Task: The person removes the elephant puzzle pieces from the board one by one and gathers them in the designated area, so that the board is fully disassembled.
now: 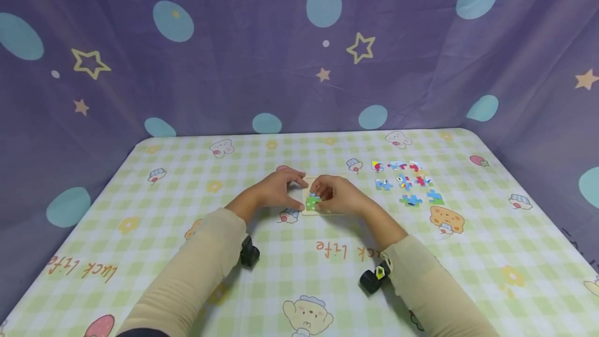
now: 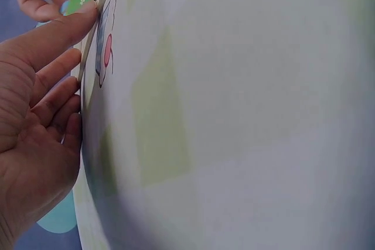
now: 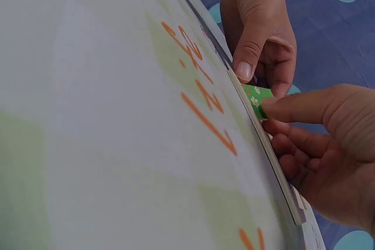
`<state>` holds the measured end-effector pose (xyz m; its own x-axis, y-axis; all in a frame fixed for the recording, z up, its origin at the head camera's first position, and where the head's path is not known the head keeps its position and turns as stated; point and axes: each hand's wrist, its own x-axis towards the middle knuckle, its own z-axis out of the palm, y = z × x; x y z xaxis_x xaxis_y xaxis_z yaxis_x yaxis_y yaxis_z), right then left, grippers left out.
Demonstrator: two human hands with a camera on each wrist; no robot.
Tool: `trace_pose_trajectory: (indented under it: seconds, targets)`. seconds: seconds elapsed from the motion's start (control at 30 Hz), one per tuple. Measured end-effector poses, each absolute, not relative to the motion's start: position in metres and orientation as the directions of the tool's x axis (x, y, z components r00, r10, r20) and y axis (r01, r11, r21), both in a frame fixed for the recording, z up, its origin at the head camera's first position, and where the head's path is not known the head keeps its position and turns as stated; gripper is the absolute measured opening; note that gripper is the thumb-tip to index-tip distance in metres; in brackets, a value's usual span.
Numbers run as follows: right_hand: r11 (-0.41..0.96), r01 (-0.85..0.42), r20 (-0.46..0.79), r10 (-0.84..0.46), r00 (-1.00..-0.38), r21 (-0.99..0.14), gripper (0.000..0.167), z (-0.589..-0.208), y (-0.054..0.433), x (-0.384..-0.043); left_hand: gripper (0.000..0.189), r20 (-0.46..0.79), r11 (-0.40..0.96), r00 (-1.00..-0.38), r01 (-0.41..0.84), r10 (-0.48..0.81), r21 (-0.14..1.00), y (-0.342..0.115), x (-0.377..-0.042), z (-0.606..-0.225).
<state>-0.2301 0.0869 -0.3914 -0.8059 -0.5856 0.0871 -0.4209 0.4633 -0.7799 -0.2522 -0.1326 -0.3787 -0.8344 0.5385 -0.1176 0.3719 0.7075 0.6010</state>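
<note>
A green jigsaw piece with small white flowers lies at the near left corner of a pale, thin puzzle board. My right hand pinches this piece; in the right wrist view its thumb is on the green face. At the board's left side is my left hand, thumb and fingers spread apart. Its thumb touches the near corner beside the piece in the left wrist view. A bit of blue shows behind the green piece, partly hidden by the right fingers.
Several loose jigsaw pieces, blue, red and green, lie in rough rows to the right of the board. A checked tablecloth with printed cartoons covers the table. A purple patterned curtain hangs behind it.
</note>
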Motion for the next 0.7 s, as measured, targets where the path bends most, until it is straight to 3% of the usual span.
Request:
trace_pose_trajectory:
  seconds: [0.7]
  targets:
    - [0.320, -0.338, 0.136, -0.515, -0.846, -0.885, 0.023, -0.387, 0.104, -0.222, 0.054, -0.134, 0.708, -0.834, 0.356, 0.535, 0.610, -0.132, -0.251, -0.377]
